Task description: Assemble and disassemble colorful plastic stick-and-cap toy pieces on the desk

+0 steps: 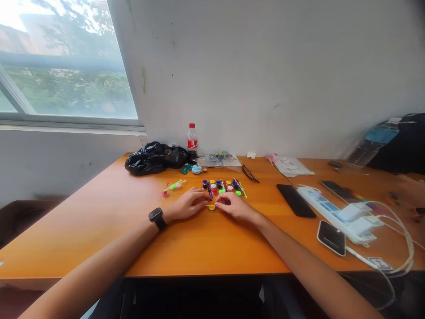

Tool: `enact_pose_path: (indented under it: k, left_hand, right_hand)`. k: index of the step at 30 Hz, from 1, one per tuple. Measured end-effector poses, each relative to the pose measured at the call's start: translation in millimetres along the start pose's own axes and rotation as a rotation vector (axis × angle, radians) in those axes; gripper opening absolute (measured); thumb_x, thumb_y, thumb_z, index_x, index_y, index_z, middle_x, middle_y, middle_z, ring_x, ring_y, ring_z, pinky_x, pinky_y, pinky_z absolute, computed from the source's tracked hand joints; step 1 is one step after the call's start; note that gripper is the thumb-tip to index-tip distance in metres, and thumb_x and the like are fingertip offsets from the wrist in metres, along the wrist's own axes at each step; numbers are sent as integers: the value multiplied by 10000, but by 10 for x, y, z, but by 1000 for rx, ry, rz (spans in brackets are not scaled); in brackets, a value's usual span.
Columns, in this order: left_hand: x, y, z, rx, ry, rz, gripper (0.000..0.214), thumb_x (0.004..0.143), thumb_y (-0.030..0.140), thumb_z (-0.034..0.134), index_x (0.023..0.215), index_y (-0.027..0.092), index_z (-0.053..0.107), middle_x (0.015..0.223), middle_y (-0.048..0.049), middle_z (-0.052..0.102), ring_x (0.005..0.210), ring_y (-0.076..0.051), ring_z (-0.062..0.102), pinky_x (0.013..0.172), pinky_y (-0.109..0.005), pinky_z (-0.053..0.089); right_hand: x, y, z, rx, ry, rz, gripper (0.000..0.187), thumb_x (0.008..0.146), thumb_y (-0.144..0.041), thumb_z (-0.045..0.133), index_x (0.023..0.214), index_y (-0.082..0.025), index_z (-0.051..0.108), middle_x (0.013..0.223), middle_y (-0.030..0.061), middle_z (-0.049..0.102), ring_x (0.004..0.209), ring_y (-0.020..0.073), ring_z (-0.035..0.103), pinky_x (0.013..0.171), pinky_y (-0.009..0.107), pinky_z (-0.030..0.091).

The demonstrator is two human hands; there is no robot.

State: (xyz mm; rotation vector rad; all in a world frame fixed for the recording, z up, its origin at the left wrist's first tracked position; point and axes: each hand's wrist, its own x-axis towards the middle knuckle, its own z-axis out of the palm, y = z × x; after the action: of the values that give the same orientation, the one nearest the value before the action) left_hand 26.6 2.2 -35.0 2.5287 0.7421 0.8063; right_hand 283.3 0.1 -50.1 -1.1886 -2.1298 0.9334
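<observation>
Both my hands rest on the orange table (pixel 99 230), fingertips meeting over a small yellow piece (pixel 211 207). My left hand (pixel 187 204), with a black watch on its wrist, has its fingers curled and pinched at the piece. My right hand (pixel 232 204) is likewise curled, pinching the piece from the other side. Just behind them lies a cluster of small coloured round pieces and thin sticks (pixel 223 186). A few more bright pieces (pixel 172 187) lie to the left.
A black plastic bag (pixel 154 157), a red-labelled bottle (pixel 191 138) and a clear packet sit at the back. Glasses (pixel 249 173), phones (pixel 295 200), a white power strip (pixel 335 213) with cables lie right. Another person's hand (pixel 410 188) shows far right.
</observation>
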Motion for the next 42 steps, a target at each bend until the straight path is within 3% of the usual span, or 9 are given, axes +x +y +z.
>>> enact_pose_path:
  k: [17,32,42]
  left_hand:
    - [16,-35,28,-50,-11,-16,327,1071,446,539,1205,238,753,1191,-102,719,1136,-241,632,1072,-385,485]
    - [33,-73,78,-51,-19,-29,339,1066,464,539,1166,251,783,1171,-96,710,1106,-231,639,1064,-384,492]
    - [28,50,16,-67,5,-50,420,1111,436,403,1068,224,763,1152,-97,701,1095,-231,639,1047,-371,494]
  right_hand:
    - [35,20,13,-25,-30,19,242,943,-403,656,903,-179,739,802,26,682,737,168,579,664,277,405]
    - [70,84,11,6,-47,13,217,893,-392,688,881,-177,716,714,0,615,654,148,517,596,263,363]
    - [7,-22,-18,-20,36,66,311,894,-476,696,862,-167,715,766,29,675,689,163,556,627,275,405]
